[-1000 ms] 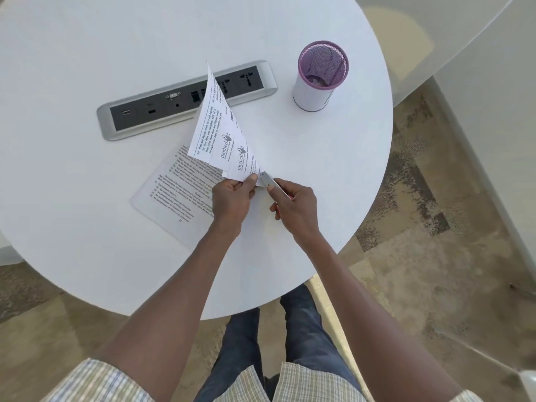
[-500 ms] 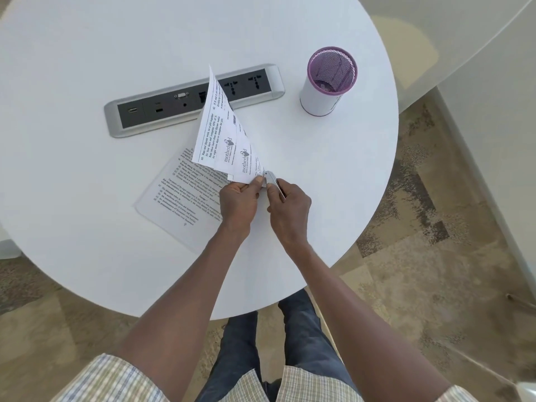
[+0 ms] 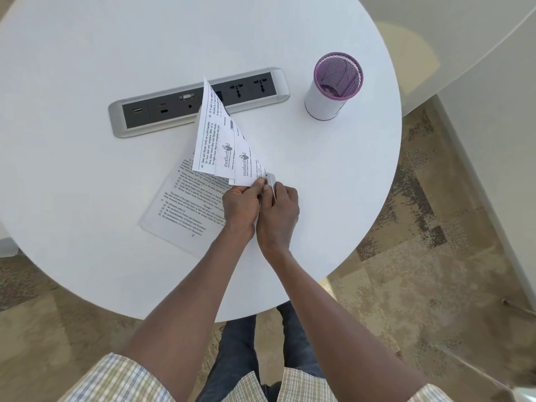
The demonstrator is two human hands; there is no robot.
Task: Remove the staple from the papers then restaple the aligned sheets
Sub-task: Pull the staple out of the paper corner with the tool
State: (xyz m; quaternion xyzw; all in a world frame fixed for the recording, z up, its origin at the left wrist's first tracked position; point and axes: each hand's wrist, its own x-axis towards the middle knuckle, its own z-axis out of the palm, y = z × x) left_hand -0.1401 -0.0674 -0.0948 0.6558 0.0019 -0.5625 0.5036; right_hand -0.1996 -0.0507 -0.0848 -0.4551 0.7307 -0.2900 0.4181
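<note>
Near the middle of the bench (image 3: 87, 68), your papers (image 3: 223, 152) stand lifted and fanned, their free corner rising toward 12 o'clock across the power strip (image 3: 162, 111), their bound corner low at about 5 o'clock. Your left hand (image 3: 242, 204) has that bound corner in its grip, thumb and fingers closed on the sheets just where they meet. Your right hand (image 3: 278, 213) sits touching the left at 3 o'clock of it, its grip curled round a small silver tool (image 3: 271, 182), whose tip meets the bound corner; whether it is a stapler or a staple remover you cannot tell, and the staple itself is too small to make out. Printed text and a logo show on the raised sheets. Under them, at 7 o'clock, one more printed sheet (image 3: 179, 210) lies flat on the bench, partly covered by your left hand. Farther out at 2 o'clock stands a purple mesh cup (image 3: 333, 85), upright, well apart from the papers. Your checked sleeves (image 3: 116, 378) show at the bottom edge.
</note>
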